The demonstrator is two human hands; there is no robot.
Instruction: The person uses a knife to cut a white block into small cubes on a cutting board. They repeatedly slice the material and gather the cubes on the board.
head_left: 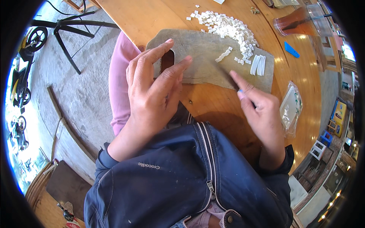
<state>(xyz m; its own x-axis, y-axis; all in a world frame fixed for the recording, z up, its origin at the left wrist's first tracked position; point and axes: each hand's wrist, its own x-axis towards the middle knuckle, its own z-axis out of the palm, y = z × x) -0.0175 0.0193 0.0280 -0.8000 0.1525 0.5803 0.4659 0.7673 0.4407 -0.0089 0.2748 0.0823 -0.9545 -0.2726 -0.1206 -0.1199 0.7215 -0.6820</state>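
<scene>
My right hand point(260, 104) is closed round a small knife point(227, 76), whose thin dark blade is smeared by motion and points up and left over the board. A bit of blue shows at the grip; the rest is hidden in my fingers. My left hand point(152, 81) hovers over the left part of the grey-brown cutting board point(197, 72), fingers apart, with nothing visible between them. On the board lie a short row of white cut pieces point(223, 54), a few loose squares point(242, 61) and several narrow white strips point(258, 65). A heap of small white squares point(235, 30) spreads across its far edge.
Right of the board, a blue plastic piece point(292, 49) and a clear bag with a white sheet point(291, 108) lie on the wooden table point(220, 102). A clear cup of reddish-brown drink point(296, 22) stands at the far right. A black-legged stand point(64, 28) is on the floor at left.
</scene>
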